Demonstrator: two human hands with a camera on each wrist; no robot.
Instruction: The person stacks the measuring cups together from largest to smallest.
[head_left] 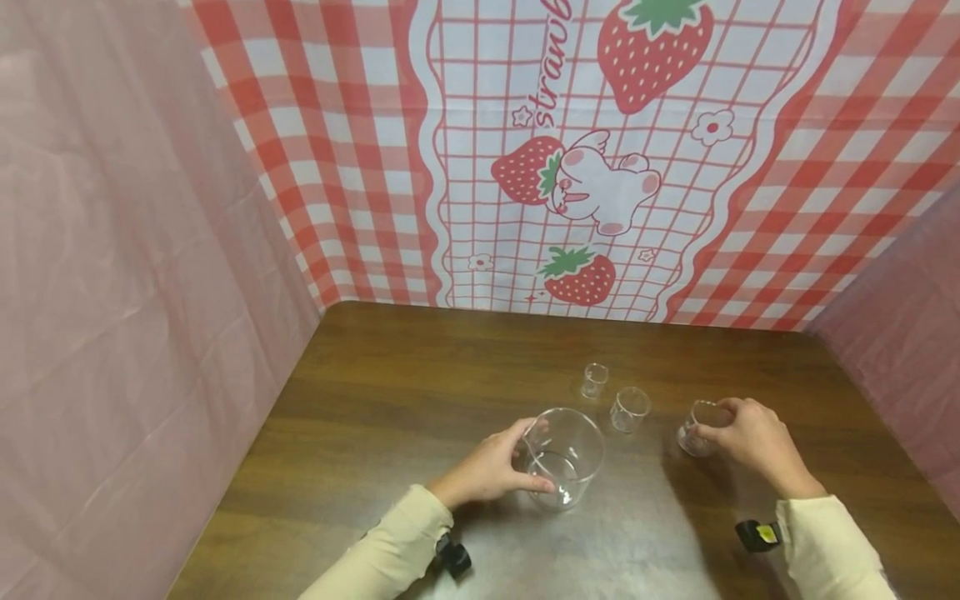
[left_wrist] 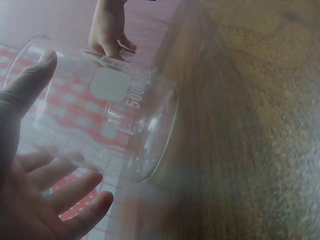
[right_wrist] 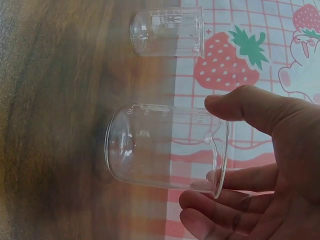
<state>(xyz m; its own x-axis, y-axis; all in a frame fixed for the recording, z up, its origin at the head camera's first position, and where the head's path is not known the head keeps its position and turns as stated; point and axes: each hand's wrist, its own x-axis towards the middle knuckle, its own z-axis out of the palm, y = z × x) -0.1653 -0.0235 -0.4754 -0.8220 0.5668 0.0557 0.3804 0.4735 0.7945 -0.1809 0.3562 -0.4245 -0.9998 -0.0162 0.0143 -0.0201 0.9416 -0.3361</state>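
A large clear glass beaker (head_left: 573, 450), marked 500 mL in the left wrist view, stands upright at the middle of the table. My left hand (head_left: 489, 468) holds it from the left, thumb on the near side and fingers (left_wrist: 75, 197) around the other. Farther right, my right hand (head_left: 761, 440) grips a smaller beaker (right_wrist: 160, 145) with printed graduations by its rim, thumb on one side and fingertips on the opposite one. Between the hands, toward the back, stand a small beaker (head_left: 628, 412) and a still smaller one (head_left: 596, 380). All the glasses look empty.
The brown wooden table (head_left: 360, 400) runs back to a red-and-white checked cloth (head_left: 337, 167) with strawberry prints. Pink curtains (head_left: 135, 292) hang at both sides. Black wrist cameras (head_left: 757, 535) sit below the cream sleeves (head_left: 832, 542).
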